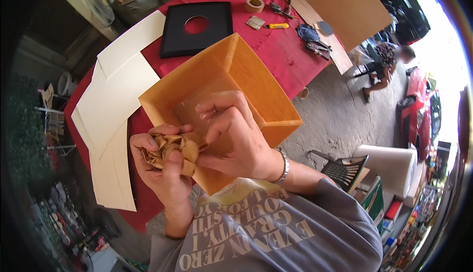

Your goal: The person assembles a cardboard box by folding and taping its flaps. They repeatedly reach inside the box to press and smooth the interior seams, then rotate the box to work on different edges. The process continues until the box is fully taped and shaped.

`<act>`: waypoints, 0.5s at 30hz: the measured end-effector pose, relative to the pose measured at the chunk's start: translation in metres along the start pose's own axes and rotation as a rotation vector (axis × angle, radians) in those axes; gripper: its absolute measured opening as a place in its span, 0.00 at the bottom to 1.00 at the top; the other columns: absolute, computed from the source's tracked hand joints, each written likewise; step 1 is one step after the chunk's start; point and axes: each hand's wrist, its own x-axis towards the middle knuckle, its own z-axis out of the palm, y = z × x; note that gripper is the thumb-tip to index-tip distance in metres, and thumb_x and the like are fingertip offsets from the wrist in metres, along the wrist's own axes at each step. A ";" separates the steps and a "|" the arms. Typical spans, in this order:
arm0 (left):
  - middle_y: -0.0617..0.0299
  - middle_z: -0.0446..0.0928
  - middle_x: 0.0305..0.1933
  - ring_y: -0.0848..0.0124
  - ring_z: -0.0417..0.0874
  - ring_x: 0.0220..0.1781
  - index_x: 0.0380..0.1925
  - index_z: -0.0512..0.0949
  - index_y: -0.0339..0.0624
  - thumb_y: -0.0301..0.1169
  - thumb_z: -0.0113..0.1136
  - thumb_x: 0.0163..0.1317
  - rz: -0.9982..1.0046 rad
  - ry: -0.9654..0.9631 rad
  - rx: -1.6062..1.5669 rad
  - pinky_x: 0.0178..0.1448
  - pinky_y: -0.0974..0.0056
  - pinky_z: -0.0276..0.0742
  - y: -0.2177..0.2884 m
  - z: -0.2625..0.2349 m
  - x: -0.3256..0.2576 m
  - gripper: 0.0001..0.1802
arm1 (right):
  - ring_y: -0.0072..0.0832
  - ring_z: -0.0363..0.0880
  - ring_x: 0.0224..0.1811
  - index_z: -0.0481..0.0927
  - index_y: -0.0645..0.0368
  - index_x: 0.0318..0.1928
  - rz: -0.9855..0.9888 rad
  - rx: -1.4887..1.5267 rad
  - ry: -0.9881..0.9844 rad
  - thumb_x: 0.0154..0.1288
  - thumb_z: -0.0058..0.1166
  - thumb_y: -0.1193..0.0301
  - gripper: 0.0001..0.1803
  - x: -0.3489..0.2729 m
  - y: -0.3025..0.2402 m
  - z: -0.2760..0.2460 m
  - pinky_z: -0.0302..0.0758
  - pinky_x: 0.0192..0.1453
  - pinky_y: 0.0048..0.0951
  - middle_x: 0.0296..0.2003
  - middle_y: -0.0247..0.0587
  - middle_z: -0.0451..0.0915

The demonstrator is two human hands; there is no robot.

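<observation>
Open orange box on red table

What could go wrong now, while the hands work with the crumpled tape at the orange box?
1. The orange box overhangs the red table toward the person, so it might tip or slide off.
2. The crumpled brown tape, bunched in the left hand, may stick to itself or to fingers.
3. The right hand pulling at it could jerk the box.
</observation>
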 end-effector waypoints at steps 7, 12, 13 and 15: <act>0.45 0.74 0.59 0.56 0.77 0.62 0.57 0.60 0.42 0.36 0.58 0.75 -0.120 0.160 -0.043 0.66 0.53 0.75 -0.021 0.096 -0.043 0.21 | 0.52 0.80 0.56 0.80 0.59 0.58 -0.421 -0.158 -0.118 0.68 0.66 0.61 0.23 -0.024 0.012 -0.066 0.78 0.58 0.49 0.59 0.52 0.78; 0.37 0.57 0.80 0.51 0.47 0.85 0.79 0.37 0.36 0.58 0.64 0.68 -0.200 -0.230 0.026 0.84 0.47 0.47 -0.036 0.177 -0.054 0.60 | 0.43 0.77 0.59 0.78 0.61 0.57 -0.037 0.066 0.217 0.67 0.59 0.62 0.22 -0.066 0.089 -0.147 0.74 0.64 0.44 0.54 0.45 0.79; 0.38 0.58 0.80 0.51 0.50 0.85 0.79 0.39 0.36 0.58 0.65 0.68 -0.204 -0.311 0.257 0.84 0.47 0.48 -0.030 0.175 -0.054 0.59 | 0.39 0.78 0.57 0.75 0.64 0.61 0.188 0.200 0.475 0.74 0.52 0.59 0.24 -0.078 0.111 -0.166 0.75 0.63 0.43 0.52 0.43 0.80; 0.40 0.62 0.79 0.52 0.56 0.83 0.80 0.45 0.35 0.58 0.67 0.67 -0.244 -0.326 0.519 0.83 0.47 0.50 -0.021 0.170 -0.056 0.58 | 0.38 0.83 0.50 0.71 0.71 0.66 0.099 0.042 0.752 0.84 0.42 0.59 0.27 -0.073 0.181 -0.232 0.80 0.60 0.38 0.56 0.49 0.80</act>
